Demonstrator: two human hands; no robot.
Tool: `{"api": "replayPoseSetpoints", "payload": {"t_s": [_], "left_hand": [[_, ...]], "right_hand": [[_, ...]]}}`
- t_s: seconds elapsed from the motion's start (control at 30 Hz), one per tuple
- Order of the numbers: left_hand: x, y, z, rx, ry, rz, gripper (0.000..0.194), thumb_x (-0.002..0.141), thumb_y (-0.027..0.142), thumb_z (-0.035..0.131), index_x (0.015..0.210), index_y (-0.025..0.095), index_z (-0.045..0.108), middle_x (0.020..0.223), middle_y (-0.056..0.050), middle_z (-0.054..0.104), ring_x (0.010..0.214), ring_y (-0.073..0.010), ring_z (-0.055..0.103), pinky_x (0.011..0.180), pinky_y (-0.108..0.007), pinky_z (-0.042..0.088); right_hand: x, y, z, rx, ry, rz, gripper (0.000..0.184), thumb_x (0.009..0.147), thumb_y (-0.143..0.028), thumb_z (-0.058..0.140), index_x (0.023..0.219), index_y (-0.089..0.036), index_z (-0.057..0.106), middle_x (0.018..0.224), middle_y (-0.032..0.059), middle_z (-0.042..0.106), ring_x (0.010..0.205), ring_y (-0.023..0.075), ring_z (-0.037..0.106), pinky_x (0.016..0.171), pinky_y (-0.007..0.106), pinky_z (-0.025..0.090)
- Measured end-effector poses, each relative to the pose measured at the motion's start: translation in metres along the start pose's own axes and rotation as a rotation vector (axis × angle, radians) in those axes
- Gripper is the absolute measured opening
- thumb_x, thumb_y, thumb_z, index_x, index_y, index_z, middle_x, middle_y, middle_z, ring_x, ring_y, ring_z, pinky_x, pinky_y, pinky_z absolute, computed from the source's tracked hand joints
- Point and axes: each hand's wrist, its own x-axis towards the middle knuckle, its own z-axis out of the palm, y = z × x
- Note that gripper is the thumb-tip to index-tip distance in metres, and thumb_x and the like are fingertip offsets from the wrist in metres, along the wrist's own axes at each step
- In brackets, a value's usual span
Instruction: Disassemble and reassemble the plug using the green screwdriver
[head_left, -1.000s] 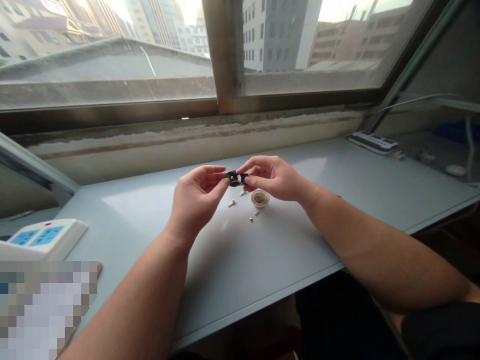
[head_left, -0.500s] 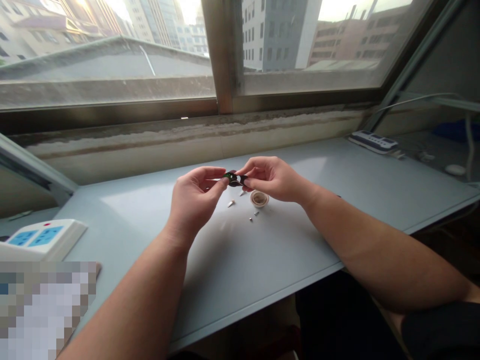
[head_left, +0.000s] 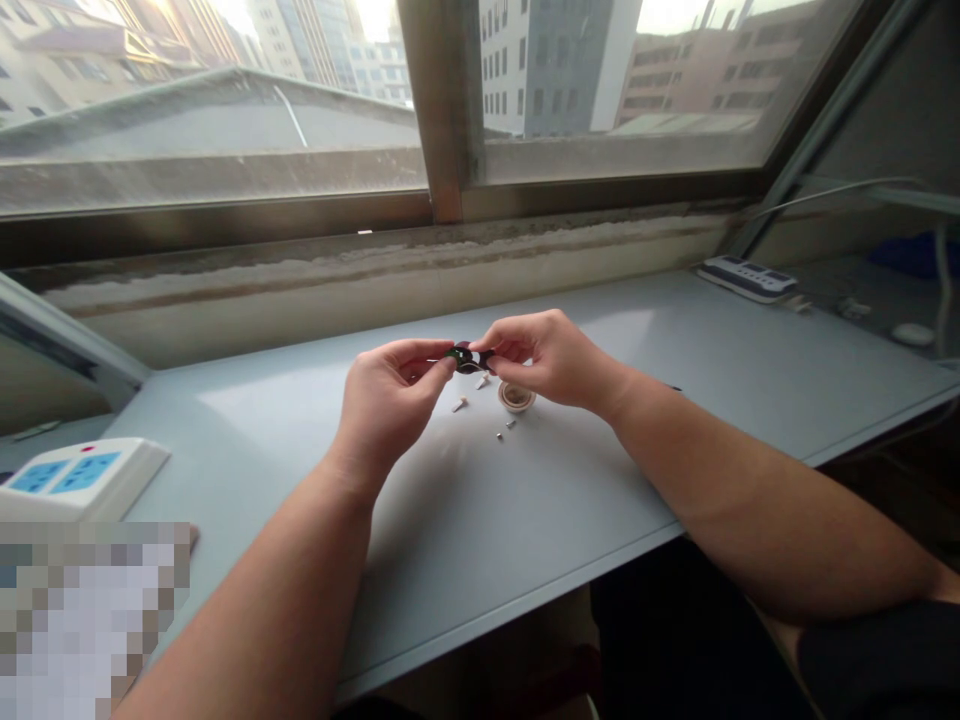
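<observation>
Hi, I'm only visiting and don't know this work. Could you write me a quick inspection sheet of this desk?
Surface: pale grey desk, smooth.
Job's things: small black-and-green part; tiny pale pieces on the desk; small round dish.
Grips: left hand and right hand both pinch the part.
Clutter: white socket strip; dark power strip.
Cables: thin cable, upper right.
Surroundings: window, city buildings outside.

4 screws (head_left: pixel 459 404) beside a dish (head_left: pixel 517 397) on the desk (head_left: pixel 570 500)
</observation>
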Motion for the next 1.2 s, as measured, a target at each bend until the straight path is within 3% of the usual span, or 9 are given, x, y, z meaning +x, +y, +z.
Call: {"api": "replayPoseSetpoints", "payload": {"t_s": [0.2, 0.57, 0.9, 1.2], "left_hand": [[0.002, -0.001, -0.001, -0.06, 0.003, -0.022, 0.036, 0.078, 0.044, 0.093, 0.103, 0.019, 0.087, 0.103, -0.012, 0.083, 0.095, -0.0303, 0.08, 0.092, -0.042, 0.067], [0.002, -0.002, 0.001, -0.138, 0.036, -0.045, 0.042, 0.074, 0.048, 0.098, 0.101, 0.019, 0.086, 0.105, -0.012, 0.083, 0.1, -0.0322, 0.08, 0.099, -0.046, 0.065], [0.001, 0.0, 0.001, -0.249, -0.076, -0.129, 0.048, 0.076, 0.049, 0.097, 0.108, 0.015, 0.083, 0.104, -0.014, 0.082, 0.093, -0.0251, 0.078, 0.092, -0.037, 0.064], [0.003, -0.004, 0.0, -0.354, -0.08, -0.143, 0.039, 0.076, 0.042, 0.098, 0.096, 0.014, 0.079, 0.092, -0.008, 0.08, 0.083, -0.0181, 0.075, 0.084, -0.03, 0.063]], "right_hand": [[0.001, -0.002, -0.001, -0.039, -0.004, -0.035, 0.02, 0.084, -0.018, 0.068, 0.1, -0.015, 0.08, 0.084, 0.0047, 0.081, 0.074, 0.0162, 0.073, 0.074, 0.03, 0.06], [0.001, 0.003, 0.004, 0.16, -0.042, 0.08, 0.021, 0.085, -0.02, 0.07, 0.105, -0.015, 0.075, 0.086, 0.0067, 0.08, 0.078, 0.0186, 0.076, 0.073, 0.031, 0.061], [0.004, 0.009, 0.001, 0.302, -0.037, 0.102, 0.023, 0.084, -0.013, 0.068, 0.107, -0.016, 0.071, 0.083, 0.0028, 0.078, 0.078, 0.0162, 0.076, 0.073, 0.028, 0.061], [0.006, 0.012, 0.001, 0.364, -0.041, 0.104, 0.024, 0.081, -0.011, 0.068, 0.104, -0.017, 0.071, 0.081, 0.001, 0.076, 0.076, 0.0148, 0.075, 0.073, 0.028, 0.061]]}}
